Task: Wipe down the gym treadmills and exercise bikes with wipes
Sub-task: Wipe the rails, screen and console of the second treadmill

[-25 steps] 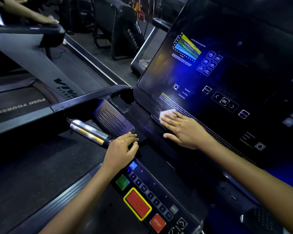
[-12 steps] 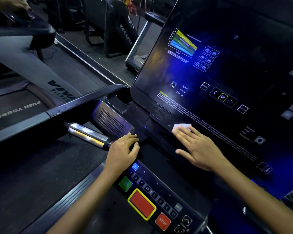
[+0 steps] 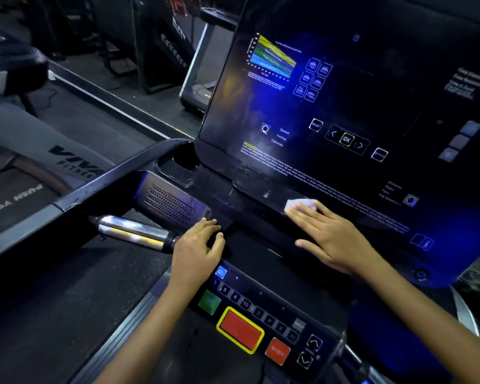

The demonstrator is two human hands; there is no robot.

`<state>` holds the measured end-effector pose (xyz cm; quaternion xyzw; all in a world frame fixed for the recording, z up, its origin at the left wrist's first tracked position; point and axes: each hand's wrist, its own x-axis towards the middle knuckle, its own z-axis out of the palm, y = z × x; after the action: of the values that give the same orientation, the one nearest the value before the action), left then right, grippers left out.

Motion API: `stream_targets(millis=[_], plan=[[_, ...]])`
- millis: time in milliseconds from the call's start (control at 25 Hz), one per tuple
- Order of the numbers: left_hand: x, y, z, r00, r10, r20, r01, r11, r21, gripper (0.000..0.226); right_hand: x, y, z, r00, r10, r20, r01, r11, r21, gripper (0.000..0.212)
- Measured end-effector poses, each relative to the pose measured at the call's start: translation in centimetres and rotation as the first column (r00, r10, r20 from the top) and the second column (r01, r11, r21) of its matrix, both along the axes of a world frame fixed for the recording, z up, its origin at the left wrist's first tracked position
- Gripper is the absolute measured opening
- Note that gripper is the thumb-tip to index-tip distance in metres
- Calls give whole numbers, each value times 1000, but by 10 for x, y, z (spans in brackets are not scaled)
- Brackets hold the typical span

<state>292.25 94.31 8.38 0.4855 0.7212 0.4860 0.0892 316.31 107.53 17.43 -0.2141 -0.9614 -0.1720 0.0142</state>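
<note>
A neighbouring grey machine (image 3: 39,139) marked "VIVA" occupies the 9 o'clock area. Dark gym floor (image 3: 100,87) runs toward 11 o'clock, where further dark equipment (image 3: 150,42) stands.

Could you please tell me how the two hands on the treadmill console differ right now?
The right hand lies flat, fingers straight, pressing a white wipe against the dark display's lower edge; the left hand has curled fingers, no wipe, and rests near the chrome handlebar grip. Both touch the console.
</note>
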Motion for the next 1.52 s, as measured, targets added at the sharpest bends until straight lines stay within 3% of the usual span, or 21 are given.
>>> stream_targets(millis=[160,400,680,1000,1160,1280,1360,1520], plan=[[1,1,2,1000,-6,-6,6,1000,-13,56,18,-9,2,998,-40,-45,39,999,-15,62],[0,0,3,1000,-11,-13,11,999,-32,60,-47,-1,-7,991,-27,-128,32,999,34,71],[4,-2,4,999,12,-48,-13,1000,-28,59,52,-12,6,992,-88,-88,96,991,91,62],[2,-4,9,1000,-10,-27,9,999,-49,52,-48,15,7,992,-61,-107,74,990,118,71],[1,-3,7,1000,-8,-25,7,999,-33,41,-5,4,2,994,-35,-103,43,996,77,68],[1,-2,6,999,-16,-42,14,999,-46,41,51,-12,-4,988,-109,-112,113,993,31,64],[0,-3,6,994,-18,-110,6,995,-104,43,81,-22,-5,979,-157,-127,161,987,22,62],[24,1,10,882,-52,-469,28,998,-59,46,81,-28,-5,973,-176,-148,180,984,9,65]])
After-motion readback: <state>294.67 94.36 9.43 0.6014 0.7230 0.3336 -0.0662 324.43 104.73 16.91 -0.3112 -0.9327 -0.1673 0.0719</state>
